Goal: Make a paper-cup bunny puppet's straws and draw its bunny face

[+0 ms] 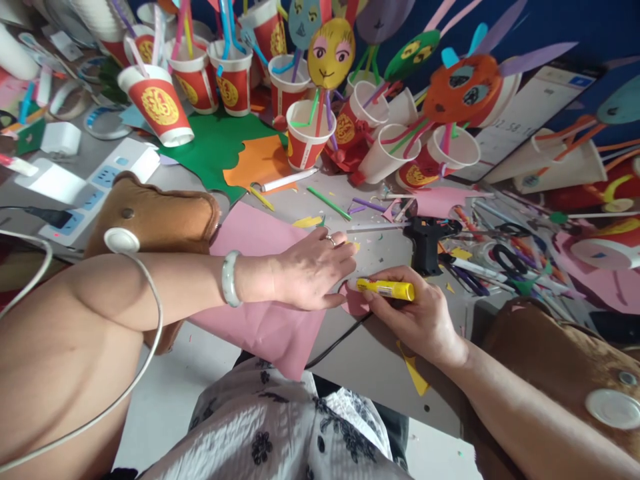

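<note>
1. Gripping a yellow stick between thumb and fingers, the right hand is holding its pale tip at a small pink piece on the table.
2. Left hand is lying palm-down, fingers loosely bent, no grip showing; thumb is reaching the piece's edge.
3. Likely trouble: piece slipping or creasing, if the thumb is bracing too lightly.
4. Stick's label is proving too small to read; a screen is showing digits, "58" legible.
</note>
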A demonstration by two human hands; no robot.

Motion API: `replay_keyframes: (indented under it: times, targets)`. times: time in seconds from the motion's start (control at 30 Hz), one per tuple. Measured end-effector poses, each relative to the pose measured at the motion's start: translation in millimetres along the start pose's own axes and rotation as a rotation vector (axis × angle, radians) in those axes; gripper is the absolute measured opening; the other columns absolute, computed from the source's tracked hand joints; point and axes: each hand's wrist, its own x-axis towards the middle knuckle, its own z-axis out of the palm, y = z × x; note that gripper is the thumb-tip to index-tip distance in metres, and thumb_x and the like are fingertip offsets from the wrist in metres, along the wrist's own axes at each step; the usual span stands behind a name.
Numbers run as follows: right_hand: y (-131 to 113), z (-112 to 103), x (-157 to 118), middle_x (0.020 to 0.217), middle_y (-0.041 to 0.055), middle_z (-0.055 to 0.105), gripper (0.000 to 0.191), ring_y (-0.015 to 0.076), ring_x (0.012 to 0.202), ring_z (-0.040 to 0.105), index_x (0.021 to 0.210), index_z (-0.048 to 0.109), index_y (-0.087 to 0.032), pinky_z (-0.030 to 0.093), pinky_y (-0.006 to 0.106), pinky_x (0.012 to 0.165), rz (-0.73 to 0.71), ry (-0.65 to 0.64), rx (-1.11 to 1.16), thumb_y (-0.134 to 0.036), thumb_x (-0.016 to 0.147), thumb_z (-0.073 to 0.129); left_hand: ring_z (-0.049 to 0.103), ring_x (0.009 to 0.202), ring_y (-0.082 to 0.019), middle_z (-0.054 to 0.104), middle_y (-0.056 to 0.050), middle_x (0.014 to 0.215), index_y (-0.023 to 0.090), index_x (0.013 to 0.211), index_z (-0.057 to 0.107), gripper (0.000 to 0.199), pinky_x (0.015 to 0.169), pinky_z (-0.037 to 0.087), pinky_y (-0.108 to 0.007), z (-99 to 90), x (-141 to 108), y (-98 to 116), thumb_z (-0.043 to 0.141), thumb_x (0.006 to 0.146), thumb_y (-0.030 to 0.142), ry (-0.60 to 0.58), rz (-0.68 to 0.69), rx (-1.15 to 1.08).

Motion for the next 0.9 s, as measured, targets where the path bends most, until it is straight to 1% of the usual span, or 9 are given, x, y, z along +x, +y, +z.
replay_keyframes:
  times: [0.17, 0.23, 0.33, 0.43, 0.5, 0.63, 0.7, 0.8, 0.9]
  targets:
    - [-3, -1, 0, 0.067, -0.0004, 0.074, 0.016, 0.0169, 0.052, 0.069, 0.091, 0.061, -0.025, 0.052, 0.026, 0.05, -0.026, -0.059, 0.007, -0.04, 0.09, 0.063, 0.052, 0.112, -0.035, 0.059, -0.021, 0.124, 0.01, 0.105, 0.063, 0.038, 0.092, 0.043, -0.052, 0.7, -1, -1, 0.053, 0.095, 0.045, 0.024, 0.01, -0.014]
    - [-3, 0, 0, 0.066, -0.0009, 0.073, 0.015, 0.0163, 0.05, 0.067, 0.091, 0.06, -0.025, 0.051, 0.026, 0.05, 0.007, -0.022, -0.003, -0.039, 0.087, 0.065, 0.052, 0.112, -0.035, 0.06, -0.02, 0.123, 0.01, 0.103, 0.063, 0.037, 0.093, 0.042, -0.053, -1.1, -1, 0, 0.055, 0.094, 0.044, 0.022, 0.006, -0.005]
    - [-2, 0, 3, 0.057, -0.0029, 0.068, 0.017, 0.0163, 0.044, 0.062, 0.088, 0.058, -0.024, 0.049, 0.027, 0.046, 0.102, 0.051, 0.033, -0.038, 0.084, 0.067, 0.053, 0.109, -0.034, 0.061, -0.019, 0.119, 0.011, 0.1, 0.064, 0.034, 0.093, 0.042, -0.052, -5.8, 0, 0, 0.057, 0.093, 0.044, 0.0, -0.001, 0.014]
    - [-3, -2, 5, 0.054, -0.0034, 0.066, 0.017, 0.017, 0.043, 0.062, 0.087, 0.057, -0.024, 0.048, 0.027, 0.043, 0.148, 0.047, 0.108, -0.038, 0.084, 0.067, 0.053, 0.107, -0.032, 0.062, -0.018, 0.117, 0.011, 0.098, 0.065, 0.035, 0.093, 0.041, -0.05, -8.1, 0, 1, 0.057, 0.093, 0.045, -0.017, 0.001, 0.022]
    - [-3, -2, 5, 0.059, -0.0018, 0.069, 0.015, 0.017, 0.046, 0.065, 0.086, 0.057, -0.024, 0.049, 0.026, 0.044, 0.103, 0.026, 0.096, -0.036, 0.084, 0.067, 0.053, 0.108, -0.033, 0.061, -0.018, 0.119, 0.012, 0.098, 0.065, 0.036, 0.091, 0.042, -0.049, -6.3, 0, 0, 0.055, 0.093, 0.046, -0.016, 0.005, 0.026]
    - [-5, -2, 2, 0.075, 0.0007, 0.076, 0.012, 0.0163, 0.054, 0.069, 0.091, 0.06, -0.025, 0.053, 0.026, 0.051, -0.085, -0.06, 0.032, -0.035, 0.087, 0.065, 0.052, 0.11, -0.034, 0.061, -0.019, 0.122, 0.011, 0.101, 0.064, 0.042, 0.088, 0.043, -0.049, 1.6, 0, -1, 0.047, 0.096, 0.049, 0.0, 0.006, 0.026]
    - [-5, -2, 1, 0.08, 0.0019, 0.077, 0.012, 0.0163, 0.057, 0.07, 0.093, 0.06, -0.025, 0.054, 0.026, 0.054, -0.148, -0.07, 0.016, -0.036, 0.089, 0.063, 0.052, 0.109, -0.034, 0.061, -0.019, 0.121, 0.012, 0.099, 0.064, 0.041, 0.087, 0.043, -0.048, 4.1, 1, -1, 0.048, 0.095, 0.05, 0.003, -0.001, 0.021]
    - [-4, -1, 1, 0.077, 0.0024, 0.077, 0.011, 0.0171, 0.059, 0.072, 0.093, 0.06, -0.025, 0.055, 0.026, 0.056, -0.131, -0.041, 0.005, -0.036, 0.09, 0.062, 0.052, 0.109, -0.034, 0.061, -0.018, 0.121, 0.012, 0.098, 0.064, 0.037, 0.086, 0.043, -0.047, 3.6, 1, -1, 0.053, 0.093, 0.048, -0.003, -0.004, 0.024]
    - [-3, -3, 3, 0.066, -0.0001, 0.073, 0.013, 0.0166, 0.052, 0.068, 0.089, 0.059, -0.024, 0.052, 0.025, 0.049, -0.023, -0.005, 0.014, -0.036, 0.088, 0.064, 0.051, 0.11, -0.034, 0.06, -0.019, 0.123, 0.012, 0.099, 0.064, 0.036, 0.087, 0.042, -0.047, 0.7, 0, 0, 0.052, 0.094, 0.046, -0.008, -0.001, 0.038]
